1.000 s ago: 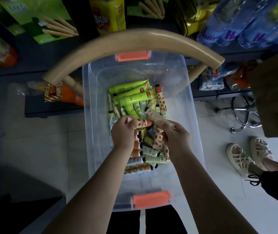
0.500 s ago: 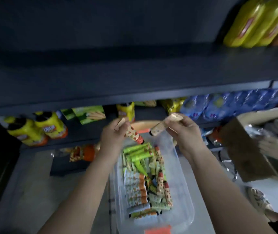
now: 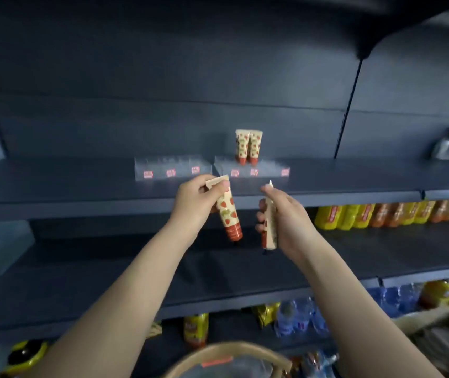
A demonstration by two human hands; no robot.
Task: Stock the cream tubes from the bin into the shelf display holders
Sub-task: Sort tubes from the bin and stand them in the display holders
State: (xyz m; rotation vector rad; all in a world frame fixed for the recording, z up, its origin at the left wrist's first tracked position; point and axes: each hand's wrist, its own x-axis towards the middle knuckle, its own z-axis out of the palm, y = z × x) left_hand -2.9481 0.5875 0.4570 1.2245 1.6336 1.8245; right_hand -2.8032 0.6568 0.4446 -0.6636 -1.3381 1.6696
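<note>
Head view: two tubes upright in right holder

I log four cream tubes in view, all cream-bodied with strawberry print and red cap.
- First tube: pinched near crimped end by left hand, cap down, tilted slightly.
- Second tube: gripped by right hand, edge-on to me, cap down, near upright. Apart from first tube, both in front of shelf edge.
- Standing pair: upright, caps down, touching, at rear of right holder.
- Left holder: clear, just beside right holder, same shelf.
- Bin: only rim with orange latch visible.
</note>
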